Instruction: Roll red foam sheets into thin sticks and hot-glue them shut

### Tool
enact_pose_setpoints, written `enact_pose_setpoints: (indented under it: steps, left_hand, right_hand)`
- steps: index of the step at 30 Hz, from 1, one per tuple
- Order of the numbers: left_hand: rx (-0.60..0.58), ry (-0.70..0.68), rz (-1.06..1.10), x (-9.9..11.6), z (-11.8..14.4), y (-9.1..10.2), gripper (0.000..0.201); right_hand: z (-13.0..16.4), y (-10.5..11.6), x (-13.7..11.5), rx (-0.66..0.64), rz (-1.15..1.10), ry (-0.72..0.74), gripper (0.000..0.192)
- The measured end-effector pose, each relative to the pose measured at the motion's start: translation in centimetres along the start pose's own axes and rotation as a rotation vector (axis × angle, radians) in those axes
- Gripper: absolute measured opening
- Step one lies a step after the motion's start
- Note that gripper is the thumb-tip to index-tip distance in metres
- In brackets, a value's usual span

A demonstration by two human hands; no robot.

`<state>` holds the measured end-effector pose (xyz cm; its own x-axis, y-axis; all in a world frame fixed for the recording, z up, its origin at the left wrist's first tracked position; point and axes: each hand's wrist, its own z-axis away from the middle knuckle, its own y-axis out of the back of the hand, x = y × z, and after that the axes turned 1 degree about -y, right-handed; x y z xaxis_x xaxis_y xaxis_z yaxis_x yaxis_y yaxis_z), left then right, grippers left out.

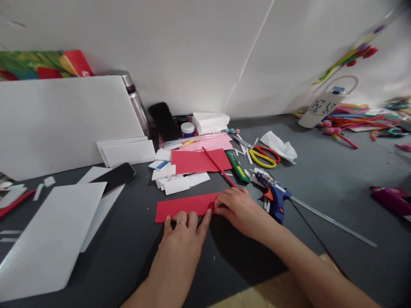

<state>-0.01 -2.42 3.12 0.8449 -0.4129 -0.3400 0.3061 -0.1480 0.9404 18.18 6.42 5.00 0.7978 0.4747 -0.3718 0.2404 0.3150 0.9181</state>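
A long red strip of card or foam sheet (184,205) lies flat on the dark table in front of me. My left hand (183,234), with a ring on one finger, grips its near edge with bent fingertips. At the strip's right end my right hand (236,208) has its fingers closed on the edge and covers that corner. Just beyond my right hand, a thin red stick (218,166) rests across a second red sheet (195,161). A green box cutter (237,166) lies to the right of that sheet.
A blue glue gun (278,201) with a long glue stick and a cord lies right of my right hand. Scissors (263,156) and crumpled tissue (280,146) lie behind it. White boards (51,239) and a phone (119,176) are at left. A white bottle (323,108) stands back right.
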Motion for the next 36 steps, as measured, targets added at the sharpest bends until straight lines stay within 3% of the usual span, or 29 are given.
enact_pose_setpoints:
  steps: [12,17,20,22,27,36]
  left_hand:
    - [-0.033,0.008,-0.059,0.3,-0.5,0.2,0.071]
    - [-0.033,-0.035,-0.087,0.1,-0.5,0.5,0.067]
    - [-0.021,-0.044,-0.05,0.0,-0.4,0.3,0.061]
    - [-0.022,-0.022,-0.002,0.0,-0.4,0.0,0.052]
    - [-0.046,-0.031,0.012,0.0,-0.4,-0.7,0.051]
    - [-0.024,-0.029,-0.046,0.0,-0.3,-0.6,0.071]
  right_hand:
    - [0.6,0.4,0.6,0.097,-0.05,0.025,0.012]
    - [2.9,1.6,-1.0,0.194,0.113,0.025,0.03]
    - [4.4,-0.3,-2.4,0.227,0.297,0.267,0.041]
    - [5.2,-2.5,-3.2,0.282,0.41,0.311,0.046]
    - [6.4,-6.1,-3.8,0.341,0.479,0.278,0.053]
    - [6.7,-6.4,-3.0,0.359,0.505,0.152,0.051]
